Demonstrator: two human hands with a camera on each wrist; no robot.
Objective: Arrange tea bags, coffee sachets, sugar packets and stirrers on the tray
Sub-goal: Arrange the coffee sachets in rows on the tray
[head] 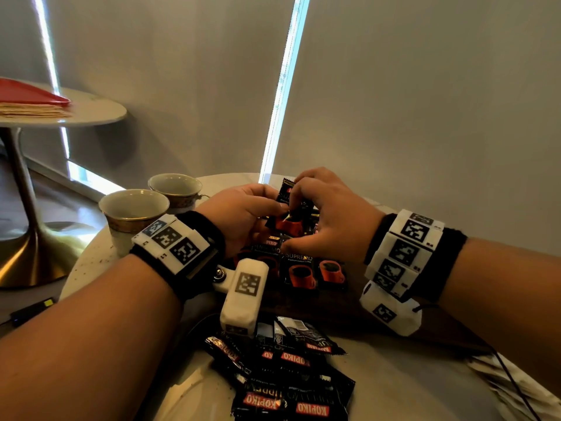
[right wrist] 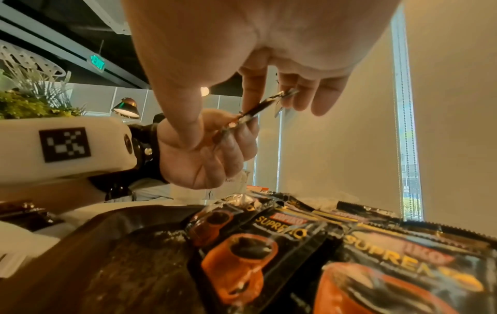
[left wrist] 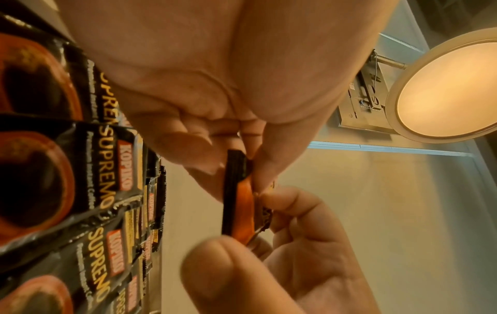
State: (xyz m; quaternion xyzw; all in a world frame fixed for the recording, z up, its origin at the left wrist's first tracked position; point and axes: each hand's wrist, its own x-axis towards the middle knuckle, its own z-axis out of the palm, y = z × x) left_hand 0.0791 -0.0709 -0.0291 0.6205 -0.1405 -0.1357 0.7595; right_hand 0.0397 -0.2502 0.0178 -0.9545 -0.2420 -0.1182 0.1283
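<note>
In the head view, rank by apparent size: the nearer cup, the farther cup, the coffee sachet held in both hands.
1. Nearer cup, though closeness to the camera helps.
2. Farther cup.
3. Held coffee sachet, mostly hidden by the left hand and right hand, so unsure.

Dim, warm-toned room; cold daylight glares through narrow gaps between the blinds (head: 283, 86) on the far side. A round ceiling lamp (left wrist: 446, 89) glows amber in the left wrist view. Wrist views bend strongly at the edges, and the nearest fingers (left wrist: 212, 274) are blurred.

So the tray (head: 340, 305) sits mid-table (head: 100, 262) with a row of coffee sachets (head: 299, 270) on it. A loose sachet pile (head: 288, 372) lies nearer the person, off the tray I think. Two cups (head: 133, 214) stand to the left, one behind the other.
</note>
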